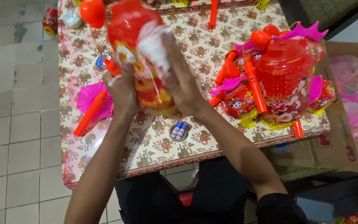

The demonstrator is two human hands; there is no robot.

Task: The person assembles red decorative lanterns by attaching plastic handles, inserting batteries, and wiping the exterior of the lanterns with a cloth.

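Red lantern (139, 45) (clear plastic wrap) clasped between left hand (123, 93), right hand (183, 81); cardboard box (344, 141) right.

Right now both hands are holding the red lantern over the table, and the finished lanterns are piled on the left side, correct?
Not quite. Both hands, left hand and right hand, hold the red lantern over the table, but the finished lanterns are piled on the right, per the head view.

I hold the red plastic lantern in clear wrap (141, 49) above the floral-patterned tablecloth (195, 45), my left hand (123, 93) on its left side, my right hand (183, 79) on its right. Below my hands two small batteries (179, 130) lie on the cloth. Left lies an orange plastic stick (90, 113) on a pink paper fan (87, 96). Right sits a pile of red lanterns (282, 79); beyond it, a cardboard box (340, 137).
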